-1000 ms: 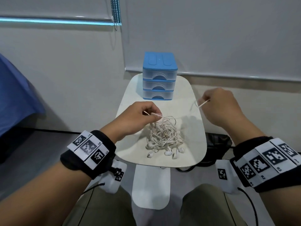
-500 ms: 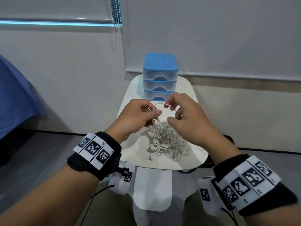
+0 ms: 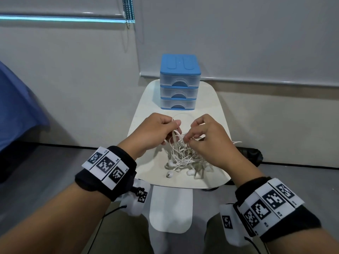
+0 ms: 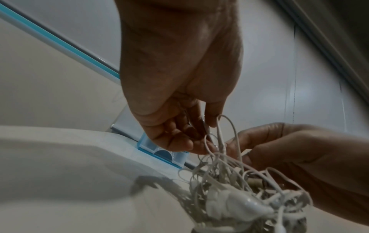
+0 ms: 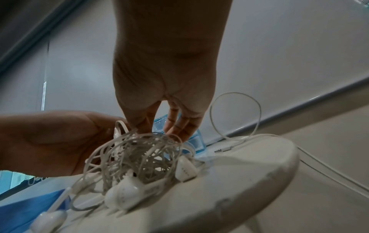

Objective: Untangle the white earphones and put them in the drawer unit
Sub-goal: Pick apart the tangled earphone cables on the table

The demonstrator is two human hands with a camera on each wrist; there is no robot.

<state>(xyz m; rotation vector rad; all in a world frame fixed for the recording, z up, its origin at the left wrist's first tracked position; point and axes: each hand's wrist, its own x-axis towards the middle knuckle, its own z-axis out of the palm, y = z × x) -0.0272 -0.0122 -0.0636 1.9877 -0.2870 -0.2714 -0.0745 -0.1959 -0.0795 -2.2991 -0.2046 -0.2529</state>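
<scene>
- Your left hand (image 3: 156, 132) hovered over the small, rounded white counter (image 3: 146, 107), its fingers (image 4: 179, 141) curled and pinching a raised strand of the tangled white wired earphones (image 3: 183, 158).
- Your right hand (image 3: 207, 138) sat just beside it, thumb and fingers (image 5: 179, 126) bent down into the top of the same tangle; they touched the cords, and appeared to pinch one.
- The earphones lay in a knotted heap on the near half of the counter, several earbuds poking out at its near edge. One loop of cord arched up between your hands, and a plug end lay on the counter to the right.
- The blue-topped, three-drawer clear plastic drawer unit (image 3: 179, 83) stood at the far edge of the counter, all drawers closed, well apart from the heap.
</scene>
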